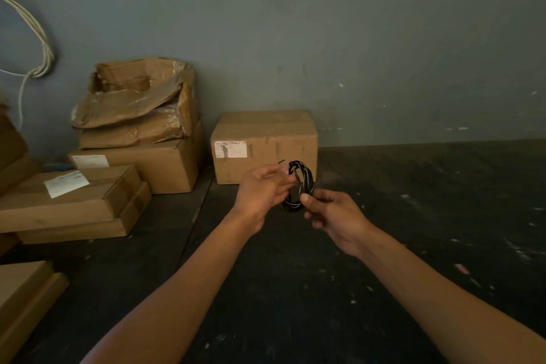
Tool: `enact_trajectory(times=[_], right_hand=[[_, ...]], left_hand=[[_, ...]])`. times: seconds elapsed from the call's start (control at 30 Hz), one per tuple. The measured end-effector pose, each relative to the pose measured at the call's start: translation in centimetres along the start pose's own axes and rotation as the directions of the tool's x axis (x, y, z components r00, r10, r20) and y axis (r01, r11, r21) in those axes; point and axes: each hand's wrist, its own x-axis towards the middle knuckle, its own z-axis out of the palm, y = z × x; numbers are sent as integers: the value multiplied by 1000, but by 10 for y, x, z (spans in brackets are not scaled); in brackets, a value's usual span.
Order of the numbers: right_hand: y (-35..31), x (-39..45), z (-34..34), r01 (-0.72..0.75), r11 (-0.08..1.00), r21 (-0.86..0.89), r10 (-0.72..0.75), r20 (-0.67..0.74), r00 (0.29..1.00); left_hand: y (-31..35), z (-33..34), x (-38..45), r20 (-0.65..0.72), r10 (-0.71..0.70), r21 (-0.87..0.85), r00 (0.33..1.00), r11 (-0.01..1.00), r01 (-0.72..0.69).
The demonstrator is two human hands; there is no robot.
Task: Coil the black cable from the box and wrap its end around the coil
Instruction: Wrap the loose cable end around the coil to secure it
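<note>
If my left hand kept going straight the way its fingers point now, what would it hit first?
The left hand points right and slightly up, so it would first meet the black cable coil it already pinches. Beyond that, probably the closed cardboard box, though depth is unclear.

Bare forearms [183, 289], no sleeves.

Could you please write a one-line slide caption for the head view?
Left hand and right hand hold a coiled black cable before a closed cardboard box.
</note>
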Motion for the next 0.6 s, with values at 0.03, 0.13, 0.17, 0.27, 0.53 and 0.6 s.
enact_trajectory(times=[0.03, 0.13, 0.17, 0.27, 0.53, 0.6], right_hand=[[0, 0, -1, -32, 998, 45, 33, -11, 999], [-1, -2, -4, -132, 975, 177, 137, -17, 990], [-2, -2, -6, -168, 960, 224, 175, -11, 985], [1, -5, -9, -267, 902, 340, 279, 13, 960], [23, -15, -10, -408, 800, 440, 414, 86, 906], [29, -17, -12, -423, 786, 451, 435, 83, 897]], left_hand=[[-6, -1, -2, -44, 119, 109, 992, 987, -114], [-31, -9, -8, 47, 474, 441, 879, 780, -444], [-39, -11, -10, 151, 526, 523, 837, 676, -519], [-63, -18, -13, 377, 558, 627, 739, 433, -647], [-91, -25, -16, 467, 638, 606, 612, 273, -747], [-94, -25, -19, 473, 646, 566, 599, 299, -768]])
